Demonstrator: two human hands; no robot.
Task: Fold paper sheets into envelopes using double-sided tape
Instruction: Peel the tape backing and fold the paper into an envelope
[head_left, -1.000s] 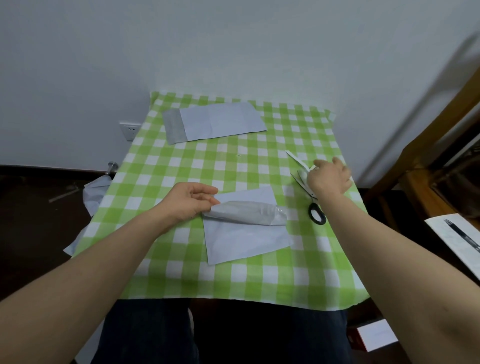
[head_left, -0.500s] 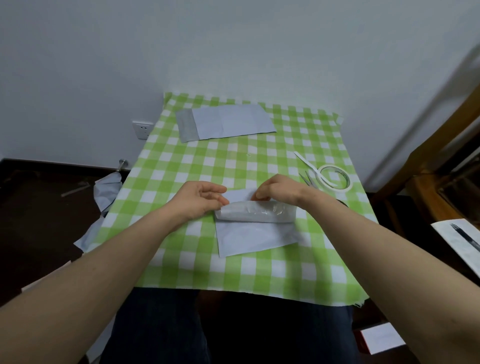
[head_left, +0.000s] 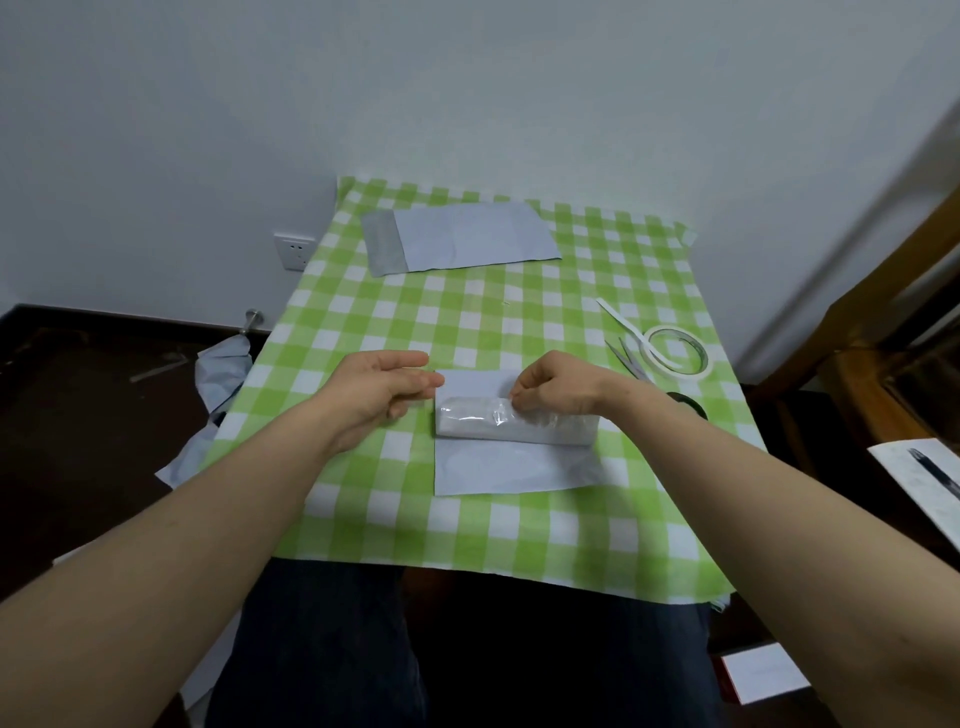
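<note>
One envelope (head_left: 457, 236) looks done at the far end of the surface (head_left: 467, 322), but the second sheet (head_left: 509, 470) is only mid-fold: right hand (head_left: 558, 387) pinches its rolled-over flap (head_left: 467, 423), left hand (head_left: 384, 387) has a loose, empty grip.

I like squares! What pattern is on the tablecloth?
The tablecloth has green and white checks, clearest in the head view.

No legible text anywhere.

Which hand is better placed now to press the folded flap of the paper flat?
Probably the left hand: it is open and free beside the left end of the folded flap, while the right hand pinches that flap.
</note>
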